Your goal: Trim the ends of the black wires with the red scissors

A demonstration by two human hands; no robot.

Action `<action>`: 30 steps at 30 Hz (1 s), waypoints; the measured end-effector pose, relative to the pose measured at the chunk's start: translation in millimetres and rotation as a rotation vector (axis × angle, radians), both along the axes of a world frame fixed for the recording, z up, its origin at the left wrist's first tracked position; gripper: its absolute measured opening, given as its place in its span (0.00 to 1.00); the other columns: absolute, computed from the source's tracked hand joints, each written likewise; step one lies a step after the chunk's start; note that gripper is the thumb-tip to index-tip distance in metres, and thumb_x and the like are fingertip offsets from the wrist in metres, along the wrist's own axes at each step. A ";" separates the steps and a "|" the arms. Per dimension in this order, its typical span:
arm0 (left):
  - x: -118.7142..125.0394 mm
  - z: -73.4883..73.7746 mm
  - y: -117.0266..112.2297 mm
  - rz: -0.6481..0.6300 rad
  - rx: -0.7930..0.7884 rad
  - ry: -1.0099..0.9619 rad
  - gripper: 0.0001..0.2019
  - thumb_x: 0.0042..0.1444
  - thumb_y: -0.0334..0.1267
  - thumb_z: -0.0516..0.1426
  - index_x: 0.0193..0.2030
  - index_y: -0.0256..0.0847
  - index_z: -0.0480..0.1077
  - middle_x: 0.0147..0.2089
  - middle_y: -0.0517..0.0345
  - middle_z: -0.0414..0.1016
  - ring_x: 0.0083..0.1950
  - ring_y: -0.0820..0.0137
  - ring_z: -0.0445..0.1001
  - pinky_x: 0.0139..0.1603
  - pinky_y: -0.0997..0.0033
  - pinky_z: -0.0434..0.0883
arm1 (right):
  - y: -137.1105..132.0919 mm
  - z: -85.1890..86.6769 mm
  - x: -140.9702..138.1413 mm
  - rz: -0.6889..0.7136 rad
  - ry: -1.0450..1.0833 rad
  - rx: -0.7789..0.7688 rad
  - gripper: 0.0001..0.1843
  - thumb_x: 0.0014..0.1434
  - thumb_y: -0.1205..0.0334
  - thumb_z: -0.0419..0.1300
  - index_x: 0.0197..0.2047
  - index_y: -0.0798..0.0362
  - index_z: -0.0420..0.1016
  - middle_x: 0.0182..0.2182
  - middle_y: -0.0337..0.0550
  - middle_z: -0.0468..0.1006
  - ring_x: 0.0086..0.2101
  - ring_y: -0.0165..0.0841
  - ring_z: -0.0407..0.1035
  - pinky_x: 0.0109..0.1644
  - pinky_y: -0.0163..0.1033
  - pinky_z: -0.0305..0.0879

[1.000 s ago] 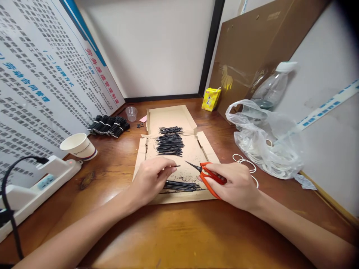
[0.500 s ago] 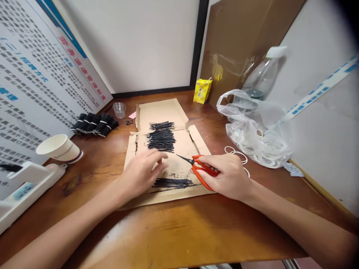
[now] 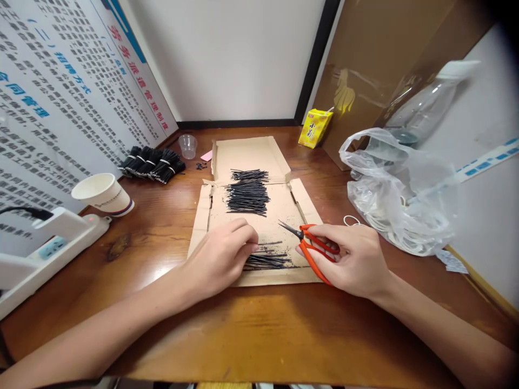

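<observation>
My left hand [image 3: 231, 249] is closed in a pinch on one thin black stick [image 3: 272, 243], which points right from the fingertips. It is held just above the near pile of black sticks [image 3: 268, 261]. In my right hand [image 3: 357, 254] are red-handled scissors [image 3: 311, 240], with slim dark blades pointing up and left and slightly parted. Farther back, a larger pile of black sticks [image 3: 247, 198] and a smaller pile [image 3: 250, 175] lie on the flattened cardboard [image 3: 247, 148]. Dark crumbs are scattered near the front pile.
At left stand a paper cup [image 3: 101, 194], a power strip [image 3: 52, 251], banded black bundles [image 3: 152, 163] and a clear plastic cup [image 3: 188, 146]. At right are a yellow drink carton [image 3: 314, 128], a plastic bag with white rings [image 3: 399, 200] and a clear bottle [image 3: 425, 105].
My left fingers, apart before, have closed on a single stick near the front pile. The scissors remain in my right hand. The whole view has shifted as the head turned.
</observation>
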State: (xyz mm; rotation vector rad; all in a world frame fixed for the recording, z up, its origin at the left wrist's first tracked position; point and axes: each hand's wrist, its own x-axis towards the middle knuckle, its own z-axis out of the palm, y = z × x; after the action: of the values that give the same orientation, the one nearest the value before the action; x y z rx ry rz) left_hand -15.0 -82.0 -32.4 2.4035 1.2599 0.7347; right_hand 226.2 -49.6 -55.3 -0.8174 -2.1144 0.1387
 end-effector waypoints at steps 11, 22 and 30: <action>-5.8 -1.2 4.4 0.051 0.073 0.147 0.09 0.67 0.34 0.48 0.41 0.37 0.69 0.31 0.57 0.72 0.33 0.70 0.70 0.33 0.72 0.65 | -0.9 -1.8 -1.5 0.021 -0.049 -0.003 0.02 0.54 0.66 0.60 0.30 0.54 0.73 0.21 0.38 0.77 0.16 0.24 0.64 0.22 0.31 0.57; -6.8 -1.7 0.2 0.003 0.128 0.199 0.11 0.65 0.29 0.46 0.44 0.35 0.69 0.34 0.52 0.73 0.34 0.68 0.71 0.34 0.71 0.68 | -2.6 -2.0 -0.4 0.071 -0.074 -0.013 0.04 0.55 0.65 0.60 0.29 0.54 0.72 0.26 0.42 0.81 0.20 0.27 0.70 0.22 0.32 0.60; -2.9 -1.7 0.0 -0.012 0.126 0.093 0.10 0.67 0.32 0.45 0.41 0.35 0.67 0.32 0.55 0.72 0.31 0.70 0.69 0.31 0.72 0.66 | -2.1 -4.5 -1.2 0.090 -0.076 -0.019 0.03 0.56 0.65 0.60 0.31 0.54 0.73 0.26 0.41 0.80 0.20 0.27 0.70 0.23 0.32 0.60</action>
State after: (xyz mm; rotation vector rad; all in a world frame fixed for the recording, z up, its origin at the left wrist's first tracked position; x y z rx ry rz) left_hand -17.9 -81.9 -34.1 2.5717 1.2689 0.7268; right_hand 225.0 -51.7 -59.8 -0.7499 -2.2255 0.1776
